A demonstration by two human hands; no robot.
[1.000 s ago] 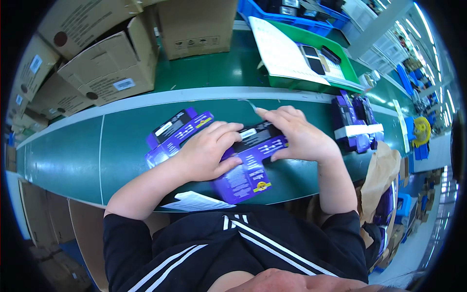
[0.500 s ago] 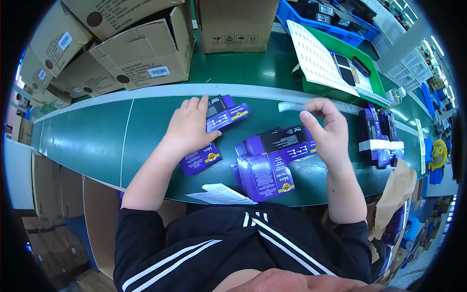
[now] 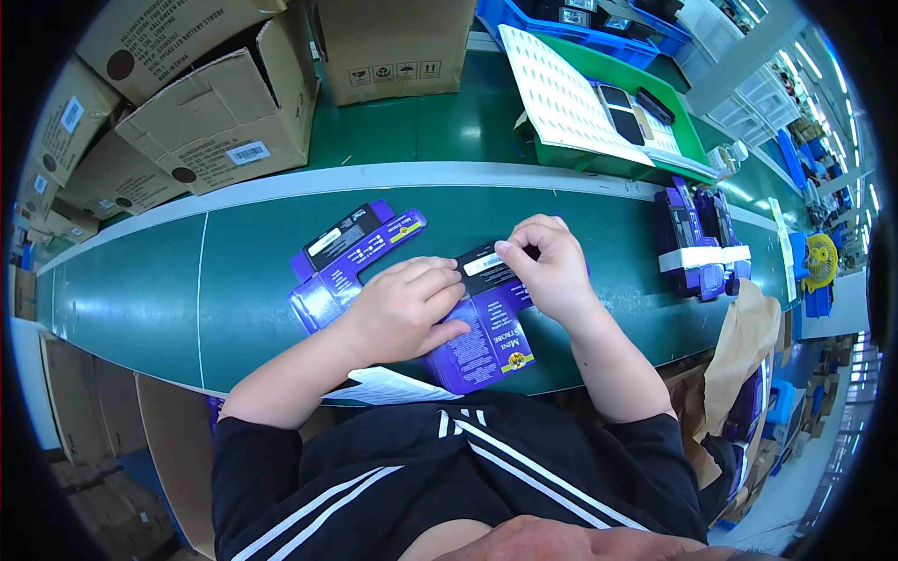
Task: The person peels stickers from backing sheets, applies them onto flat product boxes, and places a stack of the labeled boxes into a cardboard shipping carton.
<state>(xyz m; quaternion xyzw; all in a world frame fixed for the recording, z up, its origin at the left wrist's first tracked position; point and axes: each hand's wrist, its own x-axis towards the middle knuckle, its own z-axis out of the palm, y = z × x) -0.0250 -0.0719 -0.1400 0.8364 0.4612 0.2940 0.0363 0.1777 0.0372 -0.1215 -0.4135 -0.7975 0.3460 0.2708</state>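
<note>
A stack of flattened purple cartons lies in front of me, the top one with a black panel. A small white label is on that panel. My right hand pinches at the label's right end, thumb and fingertips close together. My left hand rests over the stack's left side. Its fingertips touch the panel beside the label, and its thumb is spread apart on the top carton. Left of that hand lies another flattened purple carton, partly under my forearm, with a white label on its black panel.
A white paper sheet lies at the bench's near edge. Banded purple cartons stand at the right. Beyond the pale strip are a green bin and brown cardboard boxes. Brown paper sticks up at the near right.
My right hand has brought the label from the air down onto the top carton. My left hand has shifted from the left carton to the stack. The view has also shifted.
</note>
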